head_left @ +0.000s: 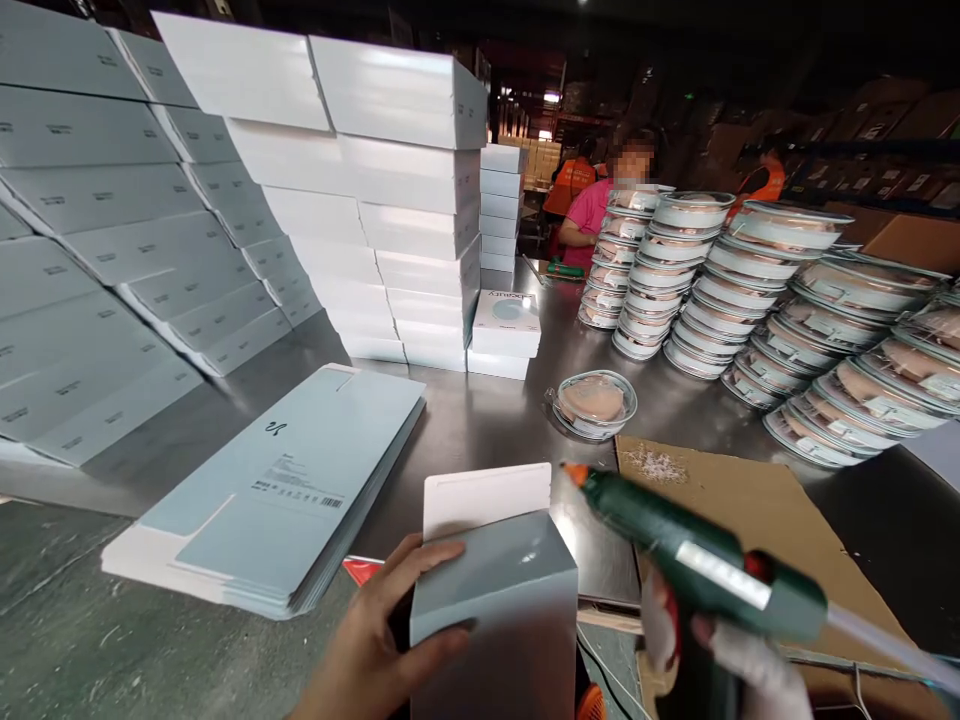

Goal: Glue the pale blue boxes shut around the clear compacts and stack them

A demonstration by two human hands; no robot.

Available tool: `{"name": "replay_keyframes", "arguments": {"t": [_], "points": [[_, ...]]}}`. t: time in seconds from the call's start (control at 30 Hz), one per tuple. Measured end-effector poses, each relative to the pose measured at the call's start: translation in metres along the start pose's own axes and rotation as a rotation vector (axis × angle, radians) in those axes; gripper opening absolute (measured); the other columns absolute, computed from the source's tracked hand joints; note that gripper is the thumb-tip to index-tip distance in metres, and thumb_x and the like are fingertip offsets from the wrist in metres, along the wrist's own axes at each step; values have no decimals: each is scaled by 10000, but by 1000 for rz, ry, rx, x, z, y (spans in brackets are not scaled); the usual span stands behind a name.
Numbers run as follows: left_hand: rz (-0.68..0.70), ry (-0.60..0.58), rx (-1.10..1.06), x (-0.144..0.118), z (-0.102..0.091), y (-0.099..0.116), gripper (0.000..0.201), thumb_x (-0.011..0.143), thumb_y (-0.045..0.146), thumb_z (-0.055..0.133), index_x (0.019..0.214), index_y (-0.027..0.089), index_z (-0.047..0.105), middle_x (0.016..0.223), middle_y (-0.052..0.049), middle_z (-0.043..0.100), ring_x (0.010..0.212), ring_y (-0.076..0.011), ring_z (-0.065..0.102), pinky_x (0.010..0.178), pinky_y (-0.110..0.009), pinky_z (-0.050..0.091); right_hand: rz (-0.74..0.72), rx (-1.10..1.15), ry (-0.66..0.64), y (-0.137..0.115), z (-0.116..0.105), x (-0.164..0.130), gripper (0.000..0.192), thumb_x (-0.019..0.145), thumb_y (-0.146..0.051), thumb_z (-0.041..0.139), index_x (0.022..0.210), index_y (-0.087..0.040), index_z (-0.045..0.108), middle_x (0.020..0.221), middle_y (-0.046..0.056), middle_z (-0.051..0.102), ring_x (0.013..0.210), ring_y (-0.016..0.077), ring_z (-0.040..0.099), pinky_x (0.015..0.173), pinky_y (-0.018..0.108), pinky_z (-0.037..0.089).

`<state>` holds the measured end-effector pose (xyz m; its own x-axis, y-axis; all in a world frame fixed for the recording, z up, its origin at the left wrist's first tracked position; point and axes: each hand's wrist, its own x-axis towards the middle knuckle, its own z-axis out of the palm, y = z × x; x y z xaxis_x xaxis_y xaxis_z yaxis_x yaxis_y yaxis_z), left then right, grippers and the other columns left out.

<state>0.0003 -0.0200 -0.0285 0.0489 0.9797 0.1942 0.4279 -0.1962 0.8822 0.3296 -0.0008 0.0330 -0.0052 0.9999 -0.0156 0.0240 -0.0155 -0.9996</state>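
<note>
Along the table's [480, 420] left edge rise slanting stacks of closed pale boxes [112, 230], and nearer the front left corner lies a pile of flat, unfolded box blanks [277, 500]. At the middle of the front edge the left hand [382, 640] grips a folded-up carton [495, 610] that stands upright with its top flap [487, 497] raised; thumb and fingers are curled over its left wall and upper edge, closed on the card. The carton looks light, thin-walled and smooth, likely to dent if squeezed, so a hold along its creased corners seems safest. Just to its right the right hand [720, 650], gloved in white, is wrapped shut around the grip of a green glue gun [697, 570], whose orange nozzle points toward the flap and almost touches it. The gun looks rigid and heavier. Beyond, on a cardboard sheet [750, 520] and the table's right side, stand stacks of lidded round dishes [750, 290].
</note>
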Motion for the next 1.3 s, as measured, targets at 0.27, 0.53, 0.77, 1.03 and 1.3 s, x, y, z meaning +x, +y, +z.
{"name": "replay_keyframes", "arguments": {"t": [0.27, 0.53, 0.77, 1.03, 1.3], "points": [[-35, -240, -171, -3, -15, -31, 549, 784, 493, 828, 1310, 434, 683, 1409, -52, 686, 1476, -370, 449, 1116, -459, 478, 510, 29, 370, -6, -67, 73, 117, 729, -358, 700, 722, -242, 689, 606, 60, 733, 608, 259, 744, 629, 367, 621], [80, -258, -242, 8, -7, -11, 509, 800, 422, 837, 1284, 441, 682, 1308, -41, 698, 1298, -337, 589, 925, -334, 558, 89, -117, 67, 2, -3, 16, 1067, 584, -513, 933, 1506, -378, 414, 1309, 60, 727, 1111, 250, 728, 961, 340, 573], [-21, 75, -736, -1, 24, -2, 418, 831, 407, 845, 1155, 437, 583, 1347, 15, 563, 1185, -252, 644, 921, -312, 543, -331, -374, -440, 36, 52, 6, 815, 876, -197, 707, 1563, -359, 299, 1474, 114, 544, 1378, 288, 561, 1099, 402, 509], [166, -243, -448, 17, -1, 10, 153, 951, 386, 724, 1095, 381, 773, 1109, -40, 505, 1146, -241, 571, 1003, -356, 483, -622, -589, -613, 10, 45, 18, 712, 879, -117, 723, 1472, -401, 450, 1383, 70, 537, 1249, 194, 613, 1037, 295, 527], [-262, 492, -641, 27, -19, 4, 397, 837, 590, 770, 1041, 268, 658, 932, 18, 627, 745, -165, 640, 605, -229, 543, 5, 20, -231, 21, 25, 17, 595, 933, -569, 653, 1495, -471, 481, 1546, 64, 562, 1343, 319, 607, 1008, 488, 567]]}}
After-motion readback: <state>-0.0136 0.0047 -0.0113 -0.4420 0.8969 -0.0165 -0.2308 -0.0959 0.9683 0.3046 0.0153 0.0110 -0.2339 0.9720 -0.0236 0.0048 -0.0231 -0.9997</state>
